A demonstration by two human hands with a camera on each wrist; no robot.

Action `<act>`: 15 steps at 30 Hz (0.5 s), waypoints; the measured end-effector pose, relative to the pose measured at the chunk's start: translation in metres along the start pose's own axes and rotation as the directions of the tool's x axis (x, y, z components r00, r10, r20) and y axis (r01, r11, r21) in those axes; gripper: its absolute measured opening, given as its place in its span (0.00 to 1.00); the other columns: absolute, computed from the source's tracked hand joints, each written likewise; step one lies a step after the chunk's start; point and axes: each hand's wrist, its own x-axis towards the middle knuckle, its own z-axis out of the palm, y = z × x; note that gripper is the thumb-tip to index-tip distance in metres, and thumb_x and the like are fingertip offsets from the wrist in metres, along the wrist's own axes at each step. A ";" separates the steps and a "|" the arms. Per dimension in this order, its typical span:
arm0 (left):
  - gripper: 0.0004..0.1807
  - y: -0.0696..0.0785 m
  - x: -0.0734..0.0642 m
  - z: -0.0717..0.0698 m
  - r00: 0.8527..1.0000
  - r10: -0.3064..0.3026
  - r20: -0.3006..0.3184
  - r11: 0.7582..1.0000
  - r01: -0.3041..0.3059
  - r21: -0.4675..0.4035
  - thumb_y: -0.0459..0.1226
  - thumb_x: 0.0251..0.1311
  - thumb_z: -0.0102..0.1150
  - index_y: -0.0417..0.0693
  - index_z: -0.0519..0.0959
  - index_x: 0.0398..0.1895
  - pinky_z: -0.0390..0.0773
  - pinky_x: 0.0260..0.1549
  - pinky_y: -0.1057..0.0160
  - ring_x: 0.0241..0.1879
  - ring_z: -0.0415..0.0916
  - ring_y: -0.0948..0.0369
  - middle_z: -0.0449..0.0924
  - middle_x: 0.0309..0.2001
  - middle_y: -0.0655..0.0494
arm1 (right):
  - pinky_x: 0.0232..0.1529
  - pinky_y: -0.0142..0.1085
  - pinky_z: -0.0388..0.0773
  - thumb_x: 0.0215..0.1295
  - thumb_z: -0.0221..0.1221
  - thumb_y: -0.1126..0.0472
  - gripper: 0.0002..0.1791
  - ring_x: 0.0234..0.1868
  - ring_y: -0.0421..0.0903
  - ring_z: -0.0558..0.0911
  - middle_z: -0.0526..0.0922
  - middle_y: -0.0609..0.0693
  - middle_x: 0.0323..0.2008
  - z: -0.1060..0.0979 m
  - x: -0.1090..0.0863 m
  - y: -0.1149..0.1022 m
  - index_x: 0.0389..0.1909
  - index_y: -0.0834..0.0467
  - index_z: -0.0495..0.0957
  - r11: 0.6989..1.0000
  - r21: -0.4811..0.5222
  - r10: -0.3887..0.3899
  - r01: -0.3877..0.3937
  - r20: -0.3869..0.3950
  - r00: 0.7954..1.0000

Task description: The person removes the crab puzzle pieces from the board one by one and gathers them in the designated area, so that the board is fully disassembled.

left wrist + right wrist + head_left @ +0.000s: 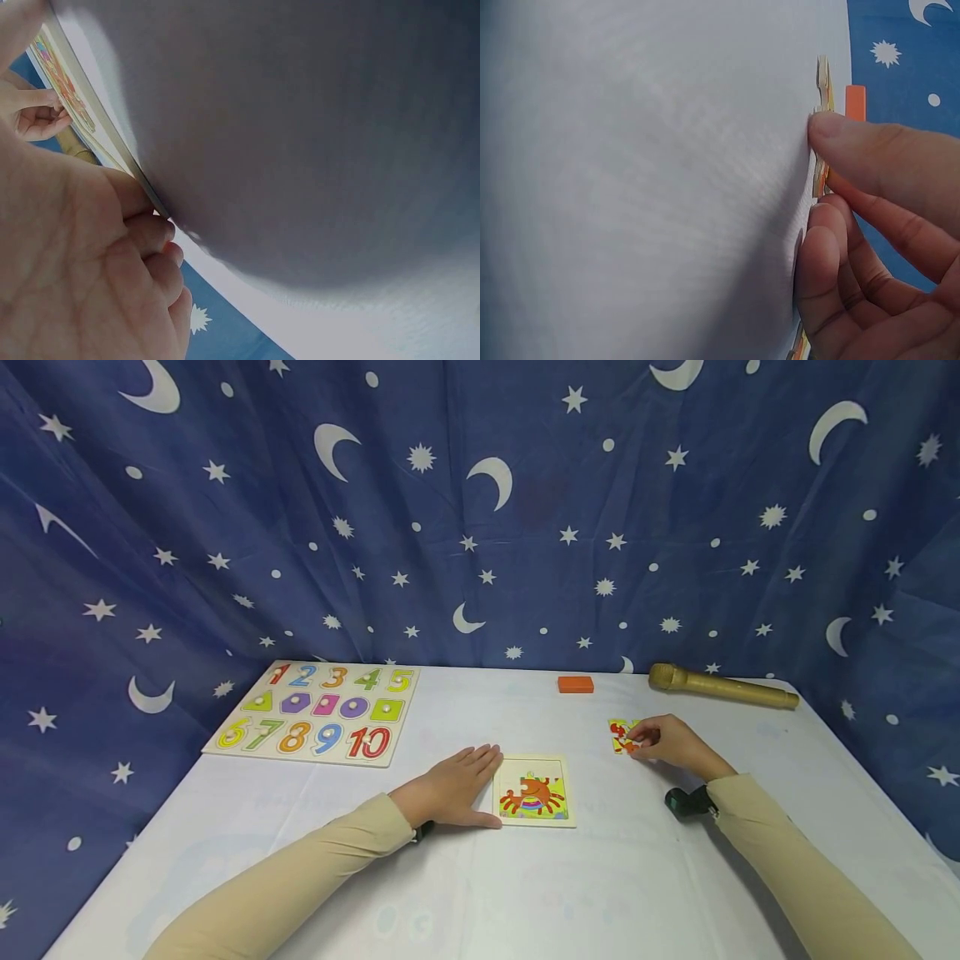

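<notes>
A square wooden jigsaw board (572,793) lies flat, holding a partly filled picture of an orange animal with a rainbow-striped belly; its upper left shows bare wood. My left hand (459,787) rests along the board's left edge, fingers extended and thumb at the near corner. From the left wrist view, the palm (67,247) and fingers press against the board's side. To the right, my right hand (671,745) pinches a puzzle piece (820,180) between thumb and index finger. Beside it lie other red and yellow puzzle pieces (618,737), partly covered by the fingers.
A number and shape puzzle board (307,758) lies at the back left. An orange block (575,685) sits near the table's back edge, with a gold microphone (723,686) to its right. Behind the white table hangs a blue curtain (525,585) with moons and stars.
</notes>
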 end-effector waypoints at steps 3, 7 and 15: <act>0.53 0.000 0.000 0.000 1.000 0.000 0.000 1.000 0.000 0.008 0.69 0.56 0.43 0.43 0.46 0.74 0.47 0.74 0.59 0.75 0.42 0.56 0.44 0.75 0.50 | 0.24 0.28 0.69 0.50 0.67 0.66 0.15 0.28 0.42 0.71 0.76 0.48 0.25 0.000 0.000 0.000 0.40 0.68 0.80 1.000 -0.004 0.001 -0.001 0.000 1.000; 0.53 -0.001 0.000 0.002 1.000 -0.001 -0.007 1.000 0.001 0.011 0.69 0.56 0.42 0.43 0.47 0.74 0.47 0.74 0.59 0.75 0.43 0.56 0.45 0.75 0.50 | 0.25 0.28 0.69 0.50 0.68 0.65 0.16 0.28 0.42 0.71 0.77 0.48 0.26 0.000 0.001 0.000 0.40 0.67 0.80 1.000 -0.014 0.002 -0.002 -0.004 1.000; 0.53 0.000 0.000 0.002 1.000 -0.005 -0.003 1.000 0.005 0.004 0.69 0.56 0.43 0.43 0.46 0.74 0.46 0.74 0.58 0.75 0.42 0.57 0.44 0.75 0.50 | 0.27 0.29 0.69 0.49 0.69 0.64 0.16 0.29 0.42 0.71 0.77 0.49 0.27 0.001 0.002 0.001 0.39 0.66 0.81 1.000 -0.019 0.008 -0.008 -0.006 1.000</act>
